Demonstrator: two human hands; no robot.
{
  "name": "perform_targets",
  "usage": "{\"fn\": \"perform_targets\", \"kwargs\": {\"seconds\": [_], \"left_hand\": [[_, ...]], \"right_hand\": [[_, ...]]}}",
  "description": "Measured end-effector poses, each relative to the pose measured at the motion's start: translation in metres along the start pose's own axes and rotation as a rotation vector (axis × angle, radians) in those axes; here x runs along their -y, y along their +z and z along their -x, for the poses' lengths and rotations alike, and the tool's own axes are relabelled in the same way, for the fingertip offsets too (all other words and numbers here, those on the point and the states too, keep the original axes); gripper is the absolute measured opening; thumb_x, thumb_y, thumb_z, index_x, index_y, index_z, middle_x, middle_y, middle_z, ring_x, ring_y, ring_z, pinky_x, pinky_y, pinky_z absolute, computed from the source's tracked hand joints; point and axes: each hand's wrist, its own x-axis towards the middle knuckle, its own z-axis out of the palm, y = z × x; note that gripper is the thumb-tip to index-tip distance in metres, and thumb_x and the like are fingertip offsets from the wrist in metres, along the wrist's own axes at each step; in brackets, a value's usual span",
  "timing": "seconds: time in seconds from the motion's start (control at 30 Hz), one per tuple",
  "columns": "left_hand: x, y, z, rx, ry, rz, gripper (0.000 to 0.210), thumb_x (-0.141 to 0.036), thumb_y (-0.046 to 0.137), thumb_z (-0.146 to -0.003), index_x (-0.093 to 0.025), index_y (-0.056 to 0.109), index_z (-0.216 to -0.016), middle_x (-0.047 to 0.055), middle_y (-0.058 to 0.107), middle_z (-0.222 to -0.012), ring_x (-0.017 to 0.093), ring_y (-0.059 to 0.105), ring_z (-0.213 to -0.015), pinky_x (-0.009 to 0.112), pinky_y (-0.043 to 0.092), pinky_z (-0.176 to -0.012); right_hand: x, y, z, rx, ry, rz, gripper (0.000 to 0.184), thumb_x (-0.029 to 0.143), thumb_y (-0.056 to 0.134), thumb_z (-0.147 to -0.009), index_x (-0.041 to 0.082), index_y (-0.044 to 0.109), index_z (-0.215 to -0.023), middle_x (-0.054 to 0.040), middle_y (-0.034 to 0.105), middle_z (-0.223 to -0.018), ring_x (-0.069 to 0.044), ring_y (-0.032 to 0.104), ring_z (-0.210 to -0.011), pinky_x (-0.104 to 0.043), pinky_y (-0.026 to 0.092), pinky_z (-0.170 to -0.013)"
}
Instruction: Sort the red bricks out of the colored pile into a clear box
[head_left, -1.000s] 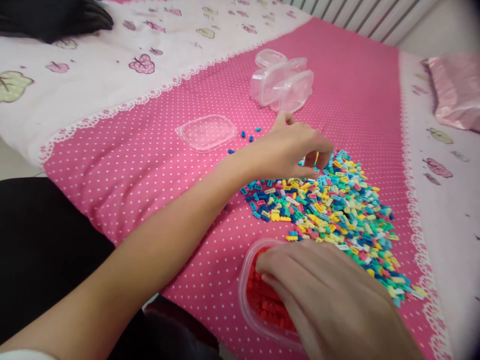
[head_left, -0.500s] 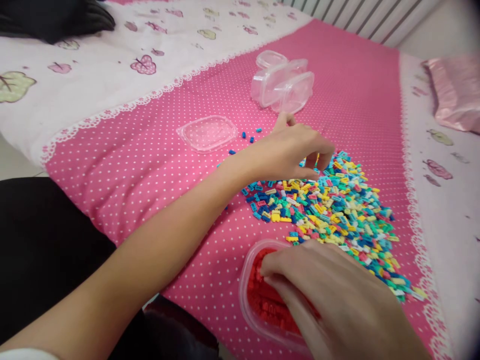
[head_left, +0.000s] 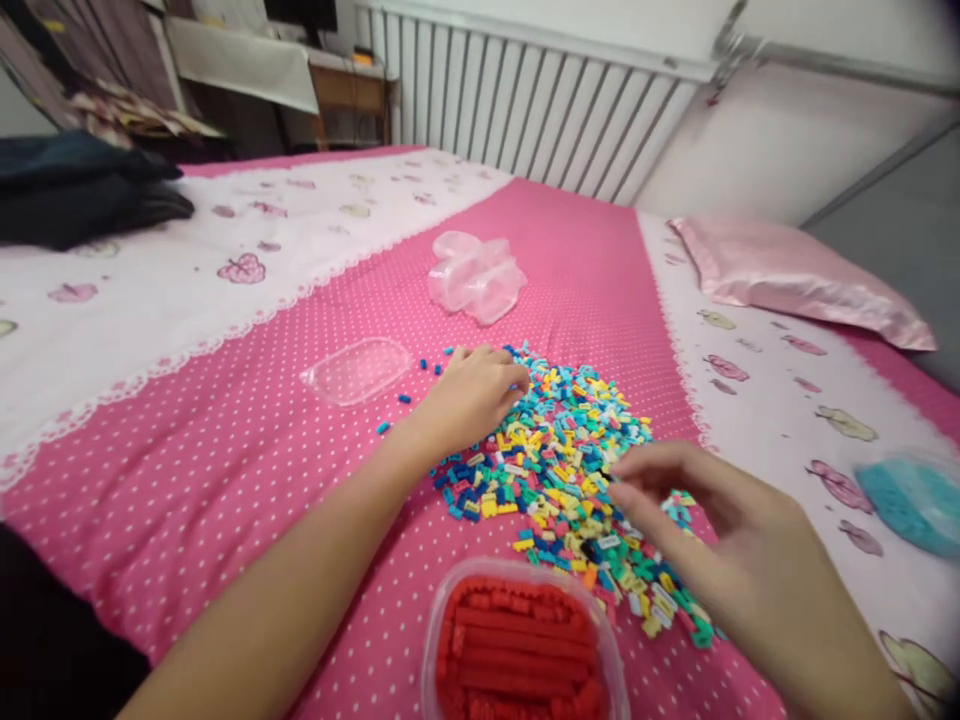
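A heap of small coloured toy bricks (head_left: 559, 440) in blue, yellow, green, pink and white is spread over the bed. My left hand (head_left: 480, 392) rests at the heap's far left side, fingers loosely bent and apart, their tips partly hidden. Above the heap's right side is my right hand (head_left: 720, 520), its thumb and forefinger a small gap apart. I make out no brick in it. Close in front stands a clear plastic tub (head_left: 431, 650) filled with red bricks (head_left: 517, 640), mostly lined up in rows. Neither hand touches the tub.
Several clear containers (head_left: 476, 280) lie behind the heap, with a clear lid (head_left: 358, 370) to their left. A few blue bricks (head_left: 405, 398) are scattered near the lid. At the right are a container of light-blue pieces (head_left: 911, 500) and a pink pillow (head_left: 802, 280). Dark clothing (head_left: 82, 190) lies far left.
My right hand has lifted out of the red bricks and moved over the heap, its fingers parting. My left hand has lowered to the heap. The view has tilted up, showing more room.
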Motion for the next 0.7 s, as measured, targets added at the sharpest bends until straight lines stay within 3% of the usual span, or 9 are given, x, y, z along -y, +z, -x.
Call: {"fn": "perform_targets", "kwargs": {"seconds": [0.1,0.17,0.23,0.4,0.7], "left_hand": [[0.002,0.006,-0.001,-0.013,-0.1,0.0,0.031,-0.022,0.052,-0.099,-0.017,0.062,-0.128,0.012,0.07,-0.119,0.029,0.063,-0.114,0.042,0.046,-0.098],[0.003,0.011,-0.002,-0.019,-0.153,0.021,0.052,-0.02,0.054,-0.097,-0.015,0.043,-0.148,0.014,0.069,-0.127,0.03,0.063,-0.117,0.043,0.047,-0.1],[0.005,0.017,-0.004,0.008,-0.131,0.034,0.055,-0.02,0.054,-0.097,-0.016,0.042,-0.15,0.014,0.067,-0.131,0.03,0.063,-0.12,0.046,0.047,-0.103],[0.008,0.03,-0.009,0.102,0.034,0.04,0.03,-0.023,0.055,-0.097,-0.022,0.068,-0.125,0.008,0.065,-0.138,0.027,0.059,-0.129,0.046,0.04,-0.113],[0.005,0.026,-0.006,0.143,0.073,-0.001,0.026,-0.028,0.055,-0.099,-0.026,0.071,-0.12,0.004,0.07,-0.129,0.024,0.062,-0.123,0.044,0.041,-0.11]], "right_hand": [[-0.056,0.007,-0.014,-0.179,0.19,-0.017,0.019,0.04,0.062,-0.085,0.023,0.069,-0.088,-0.0026,0.073,-0.079,-0.019,0.068,-0.071,-0.03,0.055,-0.068],[-0.089,0.015,-0.021,-0.21,0.286,-0.008,0.027,0.044,0.059,-0.083,0.02,0.07,-0.091,-0.0061,0.073,-0.08,-0.022,0.068,-0.072,-0.035,0.055,-0.07],[-0.109,0.02,-0.025,-0.239,0.32,0.035,0.031,0.044,0.056,-0.081,0.019,0.07,-0.093,-0.0099,0.074,-0.089,-0.026,0.069,-0.08,-0.042,0.055,-0.079],[-0.117,0.025,-0.027,-0.204,0.258,0.052,0.033,0.041,0.054,-0.082,0.021,0.074,-0.099,-0.0119,0.073,-0.107,-0.03,0.067,-0.103,-0.047,0.049,-0.097],[-0.118,0.035,-0.026,-0.081,0.219,0.079,0.038,0.031,0.058,-0.087,0.017,0.074,-0.119,-0.016,0.067,-0.127,-0.033,0.061,-0.12,-0.051,0.044,-0.107]]}}
